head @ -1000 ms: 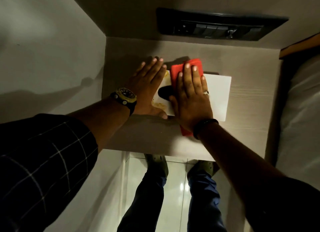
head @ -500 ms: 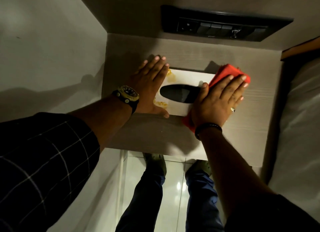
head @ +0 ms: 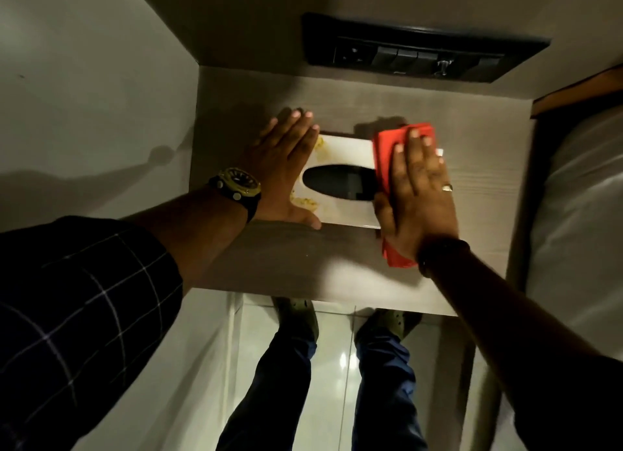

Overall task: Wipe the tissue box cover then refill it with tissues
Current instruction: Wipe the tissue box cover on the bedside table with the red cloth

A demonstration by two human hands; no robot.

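A left hand (head: 283, 167), fingers straight and flat, steadies the left end of a white tissue box cover (head: 340, 211) lying on a pale wood surface (head: 303, 258). The right hand (head: 419, 194), fingers also flat, presses a red cloth (head: 387, 147) onto the cover's right end.

The right hand (head: 418, 194) and the red cloth (head: 387, 153) under it hide the right end of the tissue box cover (head: 340, 147); the left hand (head: 279, 167) hides its left end. The cover's dark oval slot (head: 337, 182) shows nothing inside (too dark). The bed (head: 586, 197) is cut off at the right edge.
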